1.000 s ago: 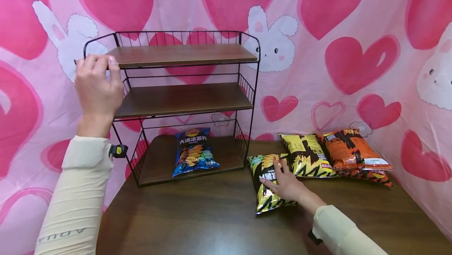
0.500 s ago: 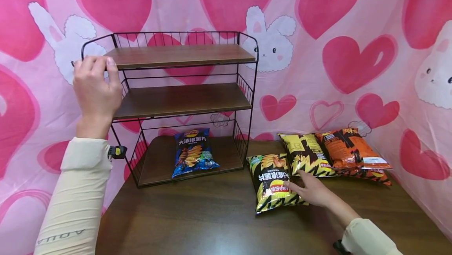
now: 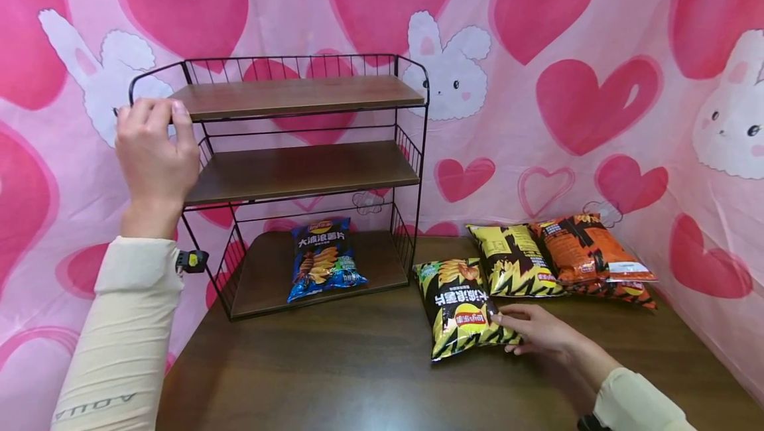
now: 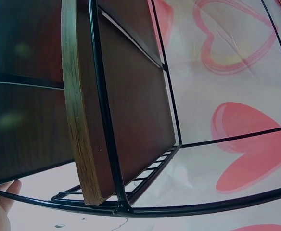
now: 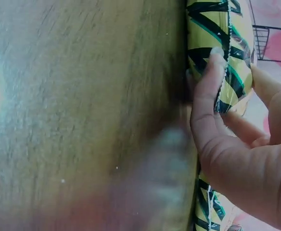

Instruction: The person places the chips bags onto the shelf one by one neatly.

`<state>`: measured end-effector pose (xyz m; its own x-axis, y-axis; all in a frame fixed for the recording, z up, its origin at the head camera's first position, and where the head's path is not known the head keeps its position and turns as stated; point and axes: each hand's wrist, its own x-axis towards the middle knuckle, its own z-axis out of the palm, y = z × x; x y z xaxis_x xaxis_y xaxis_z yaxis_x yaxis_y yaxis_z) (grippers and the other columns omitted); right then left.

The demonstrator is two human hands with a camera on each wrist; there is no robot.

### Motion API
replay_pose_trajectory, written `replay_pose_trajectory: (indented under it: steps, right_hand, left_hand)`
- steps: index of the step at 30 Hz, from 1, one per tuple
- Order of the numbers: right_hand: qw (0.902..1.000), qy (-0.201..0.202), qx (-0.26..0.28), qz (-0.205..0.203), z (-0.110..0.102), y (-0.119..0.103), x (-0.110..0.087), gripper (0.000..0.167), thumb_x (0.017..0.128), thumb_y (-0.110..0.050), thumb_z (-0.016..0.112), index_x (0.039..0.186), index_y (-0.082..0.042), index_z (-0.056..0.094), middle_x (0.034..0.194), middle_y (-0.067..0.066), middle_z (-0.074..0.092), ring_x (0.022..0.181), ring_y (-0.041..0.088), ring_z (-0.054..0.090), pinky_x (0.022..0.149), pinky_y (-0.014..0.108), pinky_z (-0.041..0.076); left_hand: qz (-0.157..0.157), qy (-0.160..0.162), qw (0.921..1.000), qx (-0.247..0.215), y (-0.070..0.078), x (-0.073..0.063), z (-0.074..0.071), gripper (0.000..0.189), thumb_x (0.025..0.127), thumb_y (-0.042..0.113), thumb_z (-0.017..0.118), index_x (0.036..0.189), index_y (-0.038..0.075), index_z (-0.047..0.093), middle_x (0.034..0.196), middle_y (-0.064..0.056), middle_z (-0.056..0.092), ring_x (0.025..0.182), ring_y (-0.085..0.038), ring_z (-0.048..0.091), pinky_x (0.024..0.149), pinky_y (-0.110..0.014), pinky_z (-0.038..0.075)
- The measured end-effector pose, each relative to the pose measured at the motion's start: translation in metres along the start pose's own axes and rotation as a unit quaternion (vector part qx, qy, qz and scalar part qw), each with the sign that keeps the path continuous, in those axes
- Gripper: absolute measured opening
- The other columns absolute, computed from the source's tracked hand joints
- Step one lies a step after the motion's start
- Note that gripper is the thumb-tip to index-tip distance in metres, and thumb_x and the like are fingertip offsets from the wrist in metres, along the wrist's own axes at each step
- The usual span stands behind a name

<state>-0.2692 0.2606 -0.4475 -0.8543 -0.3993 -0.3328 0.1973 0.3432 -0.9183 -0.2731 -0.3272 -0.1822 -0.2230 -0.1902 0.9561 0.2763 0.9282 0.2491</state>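
Observation:
My left hand (image 3: 156,149) grips the upper left corner of a black wire rack (image 3: 424,146) with brown wooden shelves. In the left wrist view, fingertips (image 4: 8,192) show by the black frame at the lower left. My right hand (image 3: 546,331) pinches the lower right corner of a yellow-and-black bag of chips (image 3: 459,305), which lies on the table in front of the rack's right side. The right wrist view shows fingers on both sides of the bag's edge (image 5: 212,33). On the bottom shelf lies a blue bag of chips (image 3: 325,258).
Behind the held bag lies another yellow-and-black bag of chips (image 3: 516,262). Farther right, an orange bag (image 3: 591,252) rests on another orange bag (image 3: 633,293). A pink heart-printed cloth (image 3: 471,205) hangs behind the brown table (image 3: 334,365).
My right hand has slid from the top of the yellow-and-black bag to its lower right corner and now pinches it. My left hand stays on the rack. The head view shifts slightly.

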Motion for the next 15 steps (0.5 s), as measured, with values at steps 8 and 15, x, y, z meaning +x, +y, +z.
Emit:
replay_pose_trajectory:
  steps: [8,15]
  right_hand:
    - [0.9983,-0.027,0.004,-0.051,-0.015,-0.003,0.003,0.062,0.103,-0.021,0.062,0.144,0.019,0.041,0.139,0.024,0.054,0.081,0.019,0.067,0.069,0.033,0.057]
    - [0.9936,-0.083,-0.025,-0.073,-0.044,-0.01,-0.002,0.052,0.104,-0.016,0.058,0.142,0.018,0.044,0.095,-0.001,0.065,0.062,0.005,0.052,0.065,0.026,0.053]
  left_hand:
    - [0.015,0.002,0.9999,-0.001,-0.003,-0.001,0.0,0.047,0.105,0.029,0.045,0.102,-0.011,0.07,0.102,-0.033,0.066,0.101,-0.055,0.055,0.088,-0.064,0.039]
    - [0.018,0.01,0.9998,-0.007,-0.002,-0.001,0.0,0.047,0.105,0.029,0.046,0.102,-0.012,0.07,0.102,-0.033,0.065,0.099,-0.056,0.054,0.087,-0.065,0.039]
